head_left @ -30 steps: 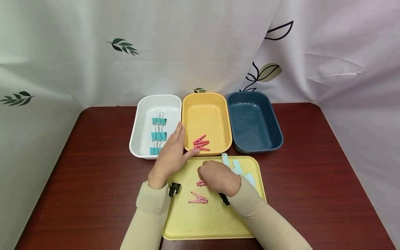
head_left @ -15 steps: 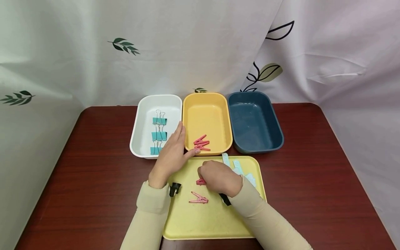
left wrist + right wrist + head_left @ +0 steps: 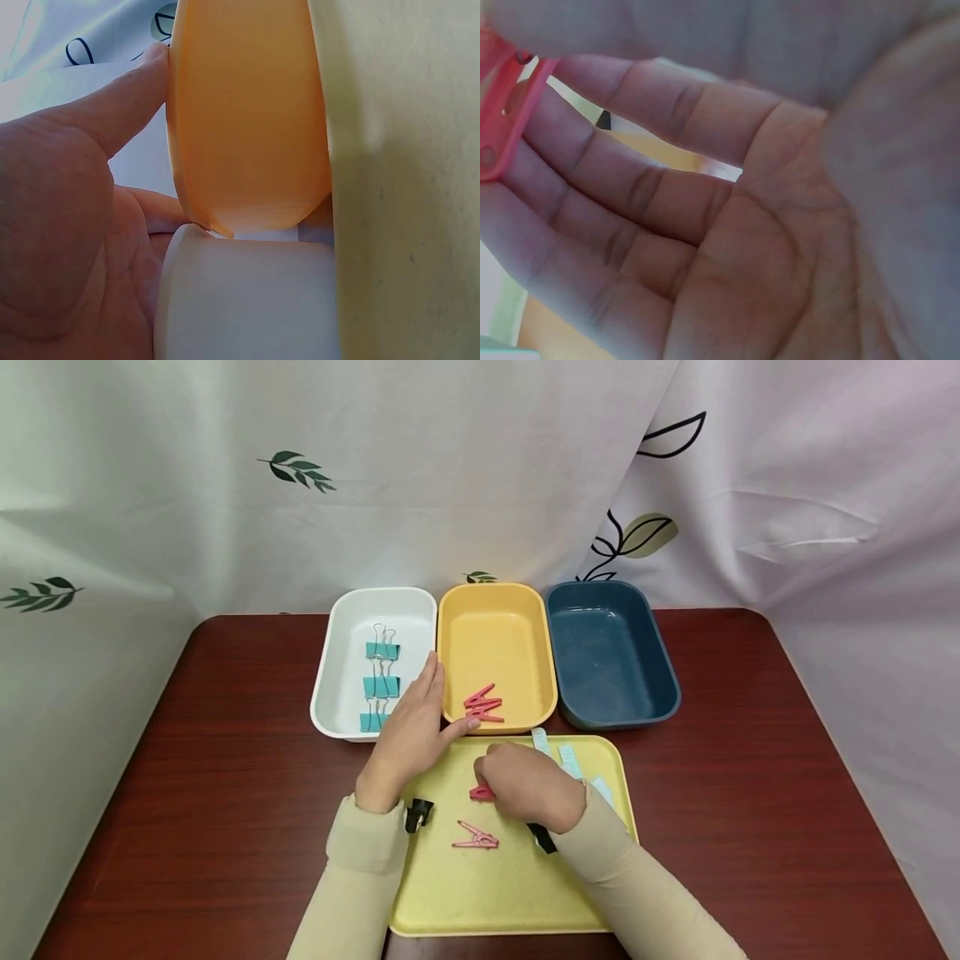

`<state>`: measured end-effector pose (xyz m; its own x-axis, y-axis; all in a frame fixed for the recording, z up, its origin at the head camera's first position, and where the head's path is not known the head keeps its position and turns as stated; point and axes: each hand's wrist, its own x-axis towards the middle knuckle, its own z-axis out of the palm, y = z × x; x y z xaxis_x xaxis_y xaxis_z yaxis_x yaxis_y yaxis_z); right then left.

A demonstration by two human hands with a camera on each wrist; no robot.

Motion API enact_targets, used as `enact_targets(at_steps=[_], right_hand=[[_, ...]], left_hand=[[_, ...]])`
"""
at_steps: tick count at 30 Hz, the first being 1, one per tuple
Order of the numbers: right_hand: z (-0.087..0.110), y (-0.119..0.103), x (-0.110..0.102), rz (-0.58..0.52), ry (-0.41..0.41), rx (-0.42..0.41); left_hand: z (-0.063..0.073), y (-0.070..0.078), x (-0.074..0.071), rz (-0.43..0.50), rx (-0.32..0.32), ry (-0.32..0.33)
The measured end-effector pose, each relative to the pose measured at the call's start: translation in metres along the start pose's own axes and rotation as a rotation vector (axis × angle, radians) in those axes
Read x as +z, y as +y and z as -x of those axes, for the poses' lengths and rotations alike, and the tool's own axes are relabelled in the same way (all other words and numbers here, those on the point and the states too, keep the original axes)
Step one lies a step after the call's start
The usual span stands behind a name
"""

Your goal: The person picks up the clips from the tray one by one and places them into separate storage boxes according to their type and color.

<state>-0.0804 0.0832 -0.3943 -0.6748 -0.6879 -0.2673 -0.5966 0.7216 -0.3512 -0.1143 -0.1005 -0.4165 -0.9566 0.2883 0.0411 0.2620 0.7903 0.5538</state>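
Observation:
My left hand (image 3: 411,731) lies with straight fingers along the touching rims of the white bin (image 3: 322,693) and the orange-yellow bin (image 3: 551,652); its thumb reaches over the latter's front rim. Over the pale yellow tray (image 3: 495,902), my right hand (image 3: 531,785) pinches a pink clothespin (image 3: 482,793). The right wrist view shows that clothespin (image 3: 510,120) between thumb and fingertips, partly cut off by the frame. A lighter pink clothespin (image 3: 476,837) lies on the tray nearer the person. Pink clothespins (image 3: 483,702) sit at the front of the orange-yellow bin.
Three teal binder clips (image 3: 381,686) lie in the white bin. A dark blue bin (image 3: 611,660) stands at the right. Pale blue pieces (image 3: 570,760) lie at the tray's back right, partly behind the right hand. Black straps (image 3: 418,815) show at both wrists.
The clothespin in my right hand has risen very slightly away from the person, and the hand has barely shifted. My left hand stays in place.

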Motion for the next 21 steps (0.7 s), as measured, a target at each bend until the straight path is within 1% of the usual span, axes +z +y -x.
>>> enact_targets(at_steps=[6, 13, 21], right_hand=[[0.003, -0.001, -0.006, 0.010, 0.022, -0.006], [0.005, 0.000, -0.010, 0.004, 0.038, 0.012], [0.004, 0.003, -0.013, -0.009, 0.082, -0.007]], left_hand=[[0.000, 0.000, 0.000, 0.010, -0.006, 0.000], [0.001, 0.001, 0.001, 0.026, -0.003, 0.010], [0.002, 0.000, 0.000, 0.023, -0.001, 0.016]])
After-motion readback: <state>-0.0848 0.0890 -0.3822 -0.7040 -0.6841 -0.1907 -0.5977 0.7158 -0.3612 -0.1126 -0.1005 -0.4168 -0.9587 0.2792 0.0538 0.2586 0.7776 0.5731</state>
